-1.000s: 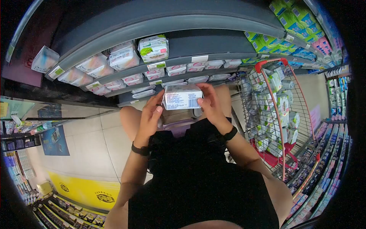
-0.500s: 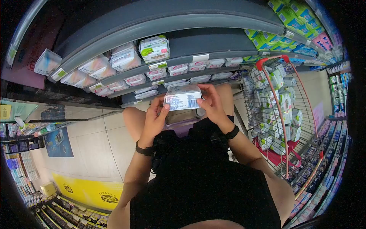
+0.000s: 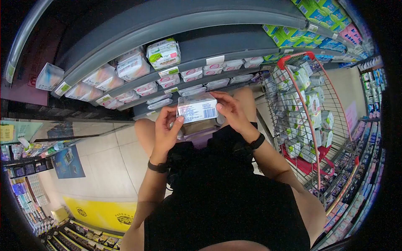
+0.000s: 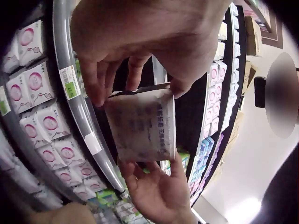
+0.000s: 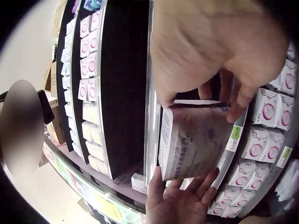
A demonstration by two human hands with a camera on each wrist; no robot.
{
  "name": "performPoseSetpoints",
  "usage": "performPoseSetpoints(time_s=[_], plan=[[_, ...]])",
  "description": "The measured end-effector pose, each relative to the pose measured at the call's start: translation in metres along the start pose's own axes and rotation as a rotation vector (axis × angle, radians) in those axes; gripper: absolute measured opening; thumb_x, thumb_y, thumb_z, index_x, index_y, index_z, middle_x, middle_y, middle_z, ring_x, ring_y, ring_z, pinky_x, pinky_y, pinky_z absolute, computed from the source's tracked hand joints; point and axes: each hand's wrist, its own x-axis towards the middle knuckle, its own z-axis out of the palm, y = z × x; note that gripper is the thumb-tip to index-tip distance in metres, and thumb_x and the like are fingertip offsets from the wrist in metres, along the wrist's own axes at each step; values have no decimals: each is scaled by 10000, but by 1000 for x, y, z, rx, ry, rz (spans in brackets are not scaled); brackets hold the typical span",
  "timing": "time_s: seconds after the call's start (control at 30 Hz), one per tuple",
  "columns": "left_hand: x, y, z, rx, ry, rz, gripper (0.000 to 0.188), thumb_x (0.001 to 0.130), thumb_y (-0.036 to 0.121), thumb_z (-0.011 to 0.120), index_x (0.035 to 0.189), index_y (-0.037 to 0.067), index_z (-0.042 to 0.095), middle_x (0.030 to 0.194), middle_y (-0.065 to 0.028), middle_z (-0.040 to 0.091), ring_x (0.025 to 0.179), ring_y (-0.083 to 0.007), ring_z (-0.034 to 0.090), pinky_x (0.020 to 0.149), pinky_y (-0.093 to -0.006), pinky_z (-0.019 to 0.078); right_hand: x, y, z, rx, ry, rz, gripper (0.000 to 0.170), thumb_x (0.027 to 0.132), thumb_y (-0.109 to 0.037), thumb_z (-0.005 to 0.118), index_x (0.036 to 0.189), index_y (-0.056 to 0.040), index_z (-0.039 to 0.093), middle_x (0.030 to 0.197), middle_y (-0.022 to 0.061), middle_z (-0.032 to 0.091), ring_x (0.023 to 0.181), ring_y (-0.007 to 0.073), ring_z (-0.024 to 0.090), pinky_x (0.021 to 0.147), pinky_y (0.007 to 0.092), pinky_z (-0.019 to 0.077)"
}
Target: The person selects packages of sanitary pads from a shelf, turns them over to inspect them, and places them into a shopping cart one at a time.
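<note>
Both hands hold a white printed pack of sanitary pads [image 3: 197, 112] over the lap, its barcode side facing up toward the head. My left hand [image 3: 166, 134] grips the left end, thumb at the near corner and fingers behind. At the other end, my right hand [image 3: 235, 116] pinches the pack with its thumb near the barcode. In the left wrist view the pack's [image 4: 140, 126] broad side shows, spanning from one hand to the other. Dark lettering runs along the pack [image 5: 191, 142] in the right wrist view.
Ahead, a curved shelf [image 3: 192, 62] carries rows of similar packs, with a green and white pack [image 3: 163, 54] standing higher. A wire shopping cart [image 3: 314, 113], filled with packs, stands at right. Pale floor tiles [image 3: 100, 159] and a yellow floor banner [image 3: 100, 213] lie at left.
The left thumb has come closer in on the pack's near left corner. The pack has tilted slightly, still between both hands. The head view has shifted a little.
</note>
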Motion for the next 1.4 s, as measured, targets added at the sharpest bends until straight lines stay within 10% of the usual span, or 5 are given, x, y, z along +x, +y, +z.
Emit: performPoseSetpoints(time_s=[0.47, 1.4], plan=[[-5, 8, 4, -125, 23, 200, 447, 840, 57, 772, 1212, 32, 527, 1361, -145, 542, 1273, -232, 544, 1014, -370, 487, -3, -8, -2, 311, -207, 13, 757, 895, -103, 765, 1533, -21, 365, 1495, 124, 475, 1378, 241, 463, 1131, 421, 418], [0, 10, 21, -43, 120, 112, 182, 1020, 134, 567, 1147, 55, 464, 1318, -129, 548, 1191, -189, 522, 1052, -342, 389, -10, 16, 8, 223, -60, 31, 777, 827, -30, 814, 1493, -71, 416, 1467, 80, 470, 1358, 233, 469, 1108, 418, 430]])
